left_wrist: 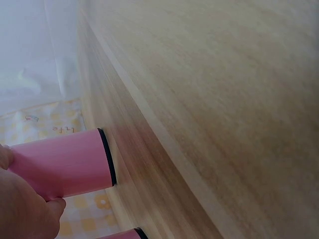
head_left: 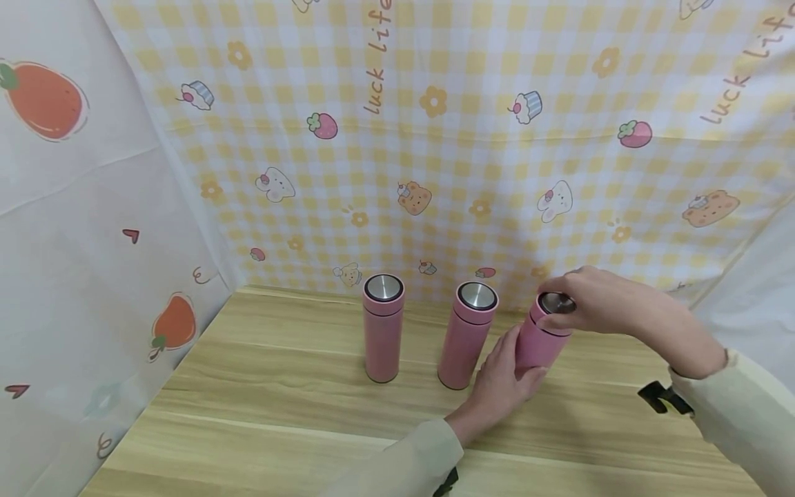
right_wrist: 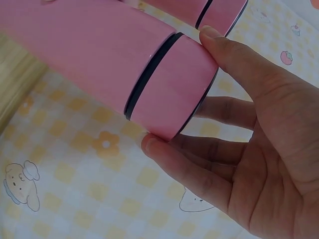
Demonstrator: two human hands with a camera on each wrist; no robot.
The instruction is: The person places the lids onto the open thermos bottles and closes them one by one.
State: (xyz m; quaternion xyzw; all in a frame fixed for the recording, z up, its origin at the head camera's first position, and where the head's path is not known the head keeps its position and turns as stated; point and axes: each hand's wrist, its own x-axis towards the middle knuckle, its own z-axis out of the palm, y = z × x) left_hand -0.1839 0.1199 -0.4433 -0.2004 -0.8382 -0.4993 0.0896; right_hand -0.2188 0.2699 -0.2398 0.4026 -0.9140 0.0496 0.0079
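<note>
Three pink thermos bottles with silver-topped lids stand in a row on the wooden table. My left hand (head_left: pixel 499 379) grips the body of the right-hand thermos (head_left: pixel 539 345) from its left side. My right hand (head_left: pixel 596 300) comes over the top of that same thermos, thumb and fingers pinching the rim of its lid (right_wrist: pixel 174 87). In the right wrist view the lid sits against the body, with a dark ring between them. The left wrist view shows the black base (left_wrist: pixel 107 157) of the thermos at the table surface. Nearest to my left hand stands the middle thermos (head_left: pixel 466 338).
The left thermos (head_left: pixel 383 331) stands upright, apart from the middle one. A yellow checked cloth (head_left: pixel 435 159) hangs behind the wooden table (head_left: pixel 279 393). White printed cloth (head_left: pixel 93 262) closes off the left side. Black straps (head_left: pixel 664 398) show at the sleeves.
</note>
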